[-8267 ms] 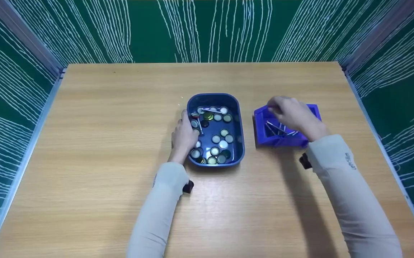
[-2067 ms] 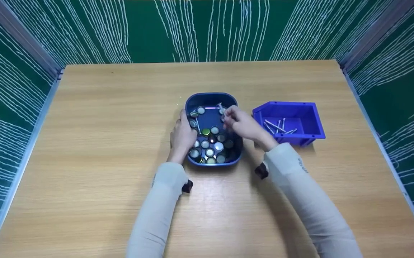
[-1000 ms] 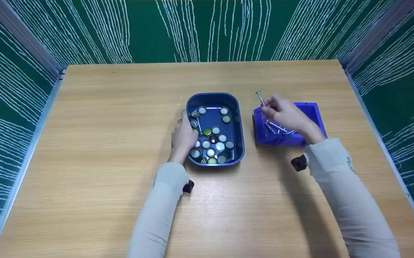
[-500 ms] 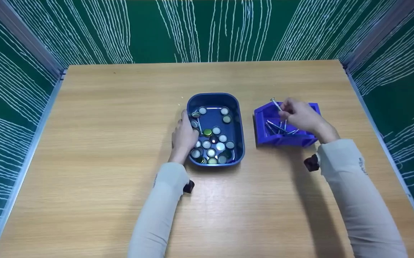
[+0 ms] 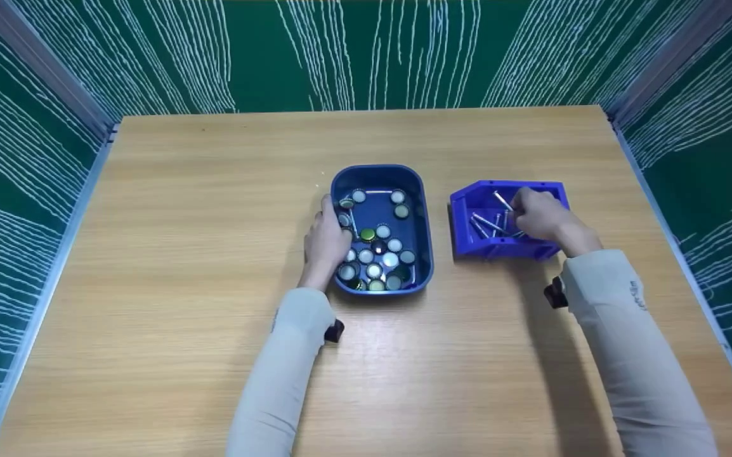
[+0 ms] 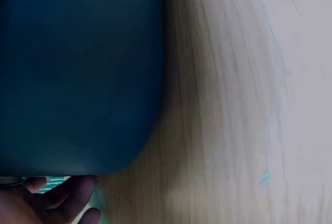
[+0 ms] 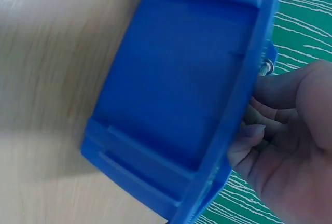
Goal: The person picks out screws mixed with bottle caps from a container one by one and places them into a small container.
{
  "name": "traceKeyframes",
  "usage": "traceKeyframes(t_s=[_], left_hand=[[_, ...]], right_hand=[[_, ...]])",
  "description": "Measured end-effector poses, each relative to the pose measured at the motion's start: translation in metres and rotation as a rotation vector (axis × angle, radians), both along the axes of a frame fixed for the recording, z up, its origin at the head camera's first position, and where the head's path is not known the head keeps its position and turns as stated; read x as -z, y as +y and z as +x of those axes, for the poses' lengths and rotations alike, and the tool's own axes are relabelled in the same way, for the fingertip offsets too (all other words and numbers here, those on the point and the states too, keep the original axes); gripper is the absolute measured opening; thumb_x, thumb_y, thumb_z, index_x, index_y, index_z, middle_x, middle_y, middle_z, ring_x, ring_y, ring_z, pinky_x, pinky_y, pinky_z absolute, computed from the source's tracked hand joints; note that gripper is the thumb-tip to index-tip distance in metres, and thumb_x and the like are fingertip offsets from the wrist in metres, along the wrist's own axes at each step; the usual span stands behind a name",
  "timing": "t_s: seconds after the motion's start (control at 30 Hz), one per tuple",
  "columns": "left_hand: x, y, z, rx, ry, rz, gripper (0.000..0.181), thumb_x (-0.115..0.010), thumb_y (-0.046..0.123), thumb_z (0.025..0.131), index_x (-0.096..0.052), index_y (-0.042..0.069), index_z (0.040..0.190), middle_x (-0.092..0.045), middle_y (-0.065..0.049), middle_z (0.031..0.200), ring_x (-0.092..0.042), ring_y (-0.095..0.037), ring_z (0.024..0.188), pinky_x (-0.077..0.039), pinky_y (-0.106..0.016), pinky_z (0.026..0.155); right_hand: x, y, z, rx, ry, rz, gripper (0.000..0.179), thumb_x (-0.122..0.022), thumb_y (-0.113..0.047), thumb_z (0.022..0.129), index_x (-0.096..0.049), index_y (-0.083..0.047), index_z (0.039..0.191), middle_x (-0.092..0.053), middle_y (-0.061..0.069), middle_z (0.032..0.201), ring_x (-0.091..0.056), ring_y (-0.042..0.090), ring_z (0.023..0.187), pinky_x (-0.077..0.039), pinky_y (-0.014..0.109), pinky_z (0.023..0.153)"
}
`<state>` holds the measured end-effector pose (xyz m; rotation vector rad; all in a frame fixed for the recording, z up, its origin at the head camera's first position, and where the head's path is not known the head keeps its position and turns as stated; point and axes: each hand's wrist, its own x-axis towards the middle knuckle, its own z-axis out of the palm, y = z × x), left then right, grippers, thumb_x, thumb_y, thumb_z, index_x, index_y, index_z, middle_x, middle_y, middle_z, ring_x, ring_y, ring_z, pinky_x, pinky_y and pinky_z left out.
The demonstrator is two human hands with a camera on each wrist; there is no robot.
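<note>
My left hand (image 5: 328, 241) grips the left wall of a dark blue tub (image 5: 426, 254); the left wrist view shows its fingers (image 6: 78, 195) at the tub's outer side. Several bottle caps (image 5: 390, 259), mostly pale with one green, lie face up or tilted in the tub, many near its front end. Over the purple-blue bin (image 5: 467, 247) on the right, my right hand (image 5: 543, 216) pinches a metal screw (image 5: 502, 200), which slants up and left out of the fingers. Several loose screws (image 5: 488, 223) lie below it in the bin. In the right wrist view the bin wall hides the fingertips.
Both containers stand on a wooden table (image 5: 182, 254), with a strip of tabletop between them. Green panels (image 5: 366, 57) with white streaks close off the back and both sides. Small pale specks lie left of the tub's far end.
Over the last second my right hand, with the screw in it, has moved right and then down into the purple-blue bin. Two seconds ago it was in the tub. The left hand has stayed put.
</note>
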<state>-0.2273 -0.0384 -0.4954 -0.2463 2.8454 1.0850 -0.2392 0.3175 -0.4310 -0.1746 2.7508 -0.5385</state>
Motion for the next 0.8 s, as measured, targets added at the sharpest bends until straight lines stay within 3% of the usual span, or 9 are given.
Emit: traceKeyframes(t_s=[0.1, 0.33, 0.6, 0.8], left_hand=[[0.001, 0.0, 0.0, -0.003, 0.002, 0.001, 0.071, -0.055, 0.008, 0.09, -0.024, 0.014, 0.154, -0.057, -0.021, 0.135, -0.06, -0.04, 0.118, -0.048, -0.055, 0.096], [-0.001, -0.001, 0.001, 0.003, 0.001, -0.002, 0.073, -0.057, 0.01, 0.09, -0.023, 0.014, 0.155, -0.055, -0.021, 0.137, -0.06, -0.04, 0.119, -0.048, -0.055, 0.097], [-0.001, -0.001, 0.001, 0.003, 0.006, 0.02, 0.073, -0.057, 0.008, 0.09, -0.023, 0.013, 0.155, -0.054, -0.021, 0.139, -0.06, -0.04, 0.118, -0.048, -0.055, 0.097], [-0.001, -0.001, 0.001, 0.003, -0.002, 0.018, 0.074, -0.056, 0.01, 0.091, -0.021, 0.013, 0.156, -0.052, -0.02, 0.142, -0.058, -0.039, 0.121, -0.046, -0.056, 0.1]], right_hand=[[0.003, 0.001, -0.001, -0.006, 0.016, 0.023, 0.033, -0.048, -0.006, 0.09, -0.056, 0.012, 0.117, -0.061, 0.029, 0.109, -0.056, 0.039, 0.101, -0.045, 0.058, 0.091], [0.007, 0.0, -0.002, -0.002, 0.028, 0.041, 0.016, -0.044, -0.001, 0.083, -0.058, 0.002, 0.09, -0.058, 0.016, 0.089, -0.055, 0.031, 0.084, -0.043, 0.043, 0.072], [0.0, -0.005, -0.002, -0.009, 0.048, 0.019, 0.034, -0.042, -0.004, 0.089, -0.059, 0.01, 0.115, -0.062, 0.028, 0.111, -0.056, 0.039, 0.102, -0.045, 0.057, 0.093], [-0.005, -0.014, -0.004, -0.007, 0.053, 0.01, 0.034, -0.043, -0.01, 0.095, -0.059, 0.01, 0.117, -0.061, 0.024, 0.106, -0.055, 0.034, 0.094, -0.046, 0.05, 0.085]])
